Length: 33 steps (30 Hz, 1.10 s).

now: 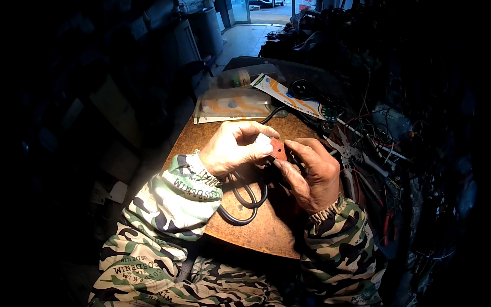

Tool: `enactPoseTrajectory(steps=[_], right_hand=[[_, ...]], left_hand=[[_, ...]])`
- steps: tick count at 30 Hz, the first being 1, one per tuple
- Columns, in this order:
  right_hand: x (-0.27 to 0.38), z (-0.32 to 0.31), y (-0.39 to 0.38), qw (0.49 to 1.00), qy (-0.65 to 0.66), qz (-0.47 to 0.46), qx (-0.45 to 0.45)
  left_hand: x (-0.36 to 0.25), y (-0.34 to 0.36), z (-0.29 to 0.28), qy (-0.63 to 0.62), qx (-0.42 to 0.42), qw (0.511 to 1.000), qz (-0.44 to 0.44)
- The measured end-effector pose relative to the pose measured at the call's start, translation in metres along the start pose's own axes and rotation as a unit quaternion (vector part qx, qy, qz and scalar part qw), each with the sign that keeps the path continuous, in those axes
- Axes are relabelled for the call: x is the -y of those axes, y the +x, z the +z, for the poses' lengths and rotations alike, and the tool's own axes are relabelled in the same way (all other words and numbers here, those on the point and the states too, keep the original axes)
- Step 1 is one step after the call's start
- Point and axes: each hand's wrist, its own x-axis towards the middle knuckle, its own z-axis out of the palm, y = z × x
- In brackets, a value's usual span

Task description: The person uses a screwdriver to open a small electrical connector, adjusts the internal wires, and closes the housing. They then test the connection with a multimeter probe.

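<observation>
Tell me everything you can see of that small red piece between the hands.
The small red piece is a flat, roughly square reddish-orange part, matt like plastic or rubber, held above the brown table. The left hand pinches its left edge with the fingertips; the right hand touches its lower right side. A black cable loops below; whether they join is hidden.

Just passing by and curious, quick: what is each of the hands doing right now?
Left hand: closed, fingers pinching the small red block.
Right hand: closed around the same red block from the other side, above the looped black cable.
</observation>
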Motion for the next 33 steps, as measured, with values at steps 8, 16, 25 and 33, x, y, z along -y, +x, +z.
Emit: enactPoseTrajectory(steps=[8,16,25,33], right_hand=[[-0.002,-0.016,0.007,0.936,0.238,0.236,0.106],[-0.002,-0.014,0.006,0.905,0.287,0.295,0.106],[-0.009,-0.011,0.003,0.936,0.229,0.245,0.109],[-0.003,-0.012,0.008,0.892,0.341,0.290,0.060]], left_hand=[[-0.005,-0.001,0.003,-0.034,0.047,0.998,-0.008],[0.002,0.000,0.013,-0.028,0.016,0.999,-0.007],[0.004,0.003,0.008,-0.007,0.041,0.999,-0.008],[-0.001,0.000,0.005,-0.016,0.015,1.000,-0.004]])
